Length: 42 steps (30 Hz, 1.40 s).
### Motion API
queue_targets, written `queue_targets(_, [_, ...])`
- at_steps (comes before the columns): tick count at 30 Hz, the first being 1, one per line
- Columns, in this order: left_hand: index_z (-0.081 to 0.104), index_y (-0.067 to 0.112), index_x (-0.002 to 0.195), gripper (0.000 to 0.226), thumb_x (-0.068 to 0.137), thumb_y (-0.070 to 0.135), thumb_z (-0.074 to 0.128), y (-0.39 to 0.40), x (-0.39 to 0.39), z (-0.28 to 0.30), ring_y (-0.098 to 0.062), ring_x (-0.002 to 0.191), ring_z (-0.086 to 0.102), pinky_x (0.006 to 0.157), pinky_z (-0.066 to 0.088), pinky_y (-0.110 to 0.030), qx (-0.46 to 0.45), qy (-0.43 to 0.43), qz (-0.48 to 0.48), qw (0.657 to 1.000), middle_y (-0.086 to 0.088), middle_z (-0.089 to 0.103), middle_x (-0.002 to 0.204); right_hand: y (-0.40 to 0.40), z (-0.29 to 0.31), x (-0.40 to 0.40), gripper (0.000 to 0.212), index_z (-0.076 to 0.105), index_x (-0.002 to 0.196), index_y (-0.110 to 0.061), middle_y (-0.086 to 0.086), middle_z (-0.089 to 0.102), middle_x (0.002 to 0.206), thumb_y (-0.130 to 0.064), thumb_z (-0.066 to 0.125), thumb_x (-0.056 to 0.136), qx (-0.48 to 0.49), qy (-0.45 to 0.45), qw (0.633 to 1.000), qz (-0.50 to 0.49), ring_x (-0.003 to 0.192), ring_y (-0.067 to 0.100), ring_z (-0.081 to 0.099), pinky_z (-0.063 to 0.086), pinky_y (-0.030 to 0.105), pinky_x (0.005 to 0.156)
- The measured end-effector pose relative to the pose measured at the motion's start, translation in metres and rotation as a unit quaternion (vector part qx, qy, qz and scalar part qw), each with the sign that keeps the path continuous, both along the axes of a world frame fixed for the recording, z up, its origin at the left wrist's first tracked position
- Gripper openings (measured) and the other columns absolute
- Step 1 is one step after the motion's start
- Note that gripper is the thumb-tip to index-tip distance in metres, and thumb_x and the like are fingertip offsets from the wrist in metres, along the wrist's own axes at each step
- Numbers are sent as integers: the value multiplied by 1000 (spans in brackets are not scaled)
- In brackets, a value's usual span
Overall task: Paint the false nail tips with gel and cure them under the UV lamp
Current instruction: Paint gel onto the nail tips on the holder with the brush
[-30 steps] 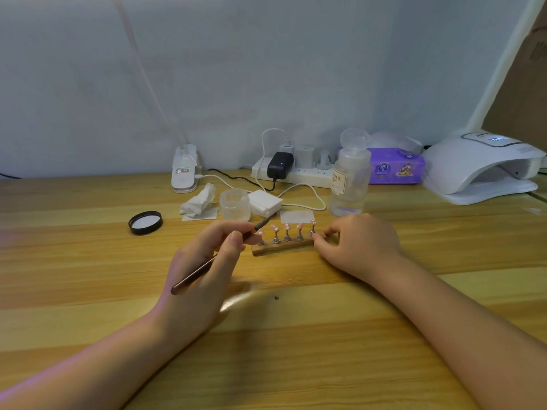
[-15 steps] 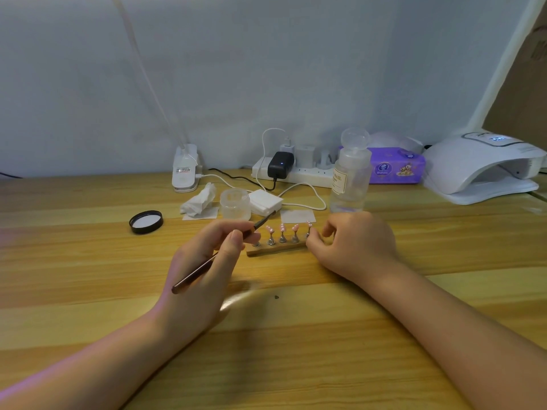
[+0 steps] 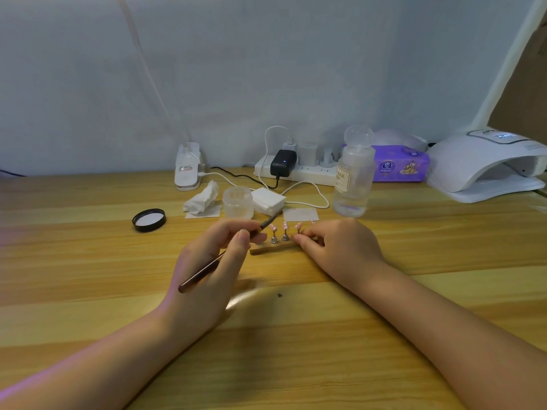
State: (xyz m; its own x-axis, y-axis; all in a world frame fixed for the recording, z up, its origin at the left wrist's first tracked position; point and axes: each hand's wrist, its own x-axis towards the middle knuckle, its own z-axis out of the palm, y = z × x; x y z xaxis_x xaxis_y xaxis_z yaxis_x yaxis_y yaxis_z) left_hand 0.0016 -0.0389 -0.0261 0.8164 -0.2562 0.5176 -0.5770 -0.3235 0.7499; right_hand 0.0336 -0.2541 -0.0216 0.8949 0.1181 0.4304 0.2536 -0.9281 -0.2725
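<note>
A small wooden holder strip (image 3: 273, 248) lies mid-table with several pink false nail tips (image 3: 285, 225) on short metal stands. My left hand (image 3: 213, 261) pinches a thin dark gel brush (image 3: 204, 269), whose bristle end points at the leftmost tips. My right hand (image 3: 340, 247) grips the right end of the strip with curled fingers and hides that end. An open clear gel jar (image 3: 237, 201) stands just behind the strip. The white UV lamp (image 3: 485, 170) sits at the far right by the wall.
A black jar lid (image 3: 149, 220) lies to the left. Crumpled tissue (image 3: 202, 199), a stack of white pads (image 3: 268, 200), a clear pump bottle (image 3: 353, 176), a power strip (image 3: 299, 170) with cables, a purple wipes pack (image 3: 399, 165) and a white clip lamp base (image 3: 188, 170) line the back.
My right hand has slid the holder strip a little to the left, toward the brush. My left hand has stayed almost still with the brush.
</note>
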Motion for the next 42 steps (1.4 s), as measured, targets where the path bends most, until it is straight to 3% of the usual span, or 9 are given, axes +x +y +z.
queue_targets(8, [58,60,109,25,92,55,41,-4,-3,3,1,100,63,89,47,-15,-25,10,-2,1000,21,67,112,1,2,0,29,73,97,-30,-7,64,72,-50,52,91,25,11,1000,6,70,12,53,38,27,55])
queue_targets(16, [67,29,109,27,91,41,51,-3,-3,4,-13,83,71,72,54,-19,-70,6,-2,998,9,74,97,5,2,-5,28,71,87,-21,-4,65,75,-38,50,94,9,-36,998,45,72,17,56,44,34,55])
queue_targets(22, [66,20,111,24,90,27,57,-4,-4,8,-17,90,67,80,54,-29,-39,-60,-32,997,7,69,95,7,3,-9,8,71,78,-12,-7,63,63,-17,67,84,209,-70,971,88,60,10,58,48,28,57])
queue_targets(24, [67,15,107,20,91,21,58,-4,-4,8,-16,92,65,81,50,-24,-23,-87,-45,995,5,67,96,7,4,-9,4,72,80,-13,-11,64,65,-10,69,80,275,-61,955,96,62,4,60,48,14,58])
queue_targets(27, [69,17,105,21,90,26,58,-4,-4,12,-15,96,64,83,47,-18,2,-95,-50,994,3,66,100,6,4,-9,10,72,83,-16,-9,66,67,-7,70,80,335,-40,936,98,61,1,59,49,12,59])
queue_targets(31, [66,23,114,27,95,29,48,-1,-12,13,-11,102,64,87,48,-22,33,-120,-19,992,7,67,105,7,4,-10,12,72,87,-21,-9,66,70,-9,69,84,346,-36,932,107,63,3,60,50,15,59])
queue_targets(36, [55,-3,131,50,95,30,47,-18,-6,21,-27,117,62,98,49,-39,43,-11,-9,999,-16,66,122,7,6,-11,12,72,94,-19,-6,67,69,-10,67,87,328,-23,937,120,61,6,62,53,18,58])
queue_targets(38, [61,0,124,43,93,28,51,-16,-11,22,-21,111,66,93,53,-43,55,-91,-14,994,-8,70,116,6,6,-11,11,72,95,-16,-8,66,69,-10,67,87,325,-24,938,119,60,2,62,52,16,58])
queue_targets(42, [63,4,120,31,93,17,55,-4,-6,11,-13,107,66,90,54,-31,63,-165,-40,983,-3,70,112,5,5,-9,12,72,98,-14,-2,68,70,-13,68,87,321,-30,940,111,62,4,64,55,25,62])
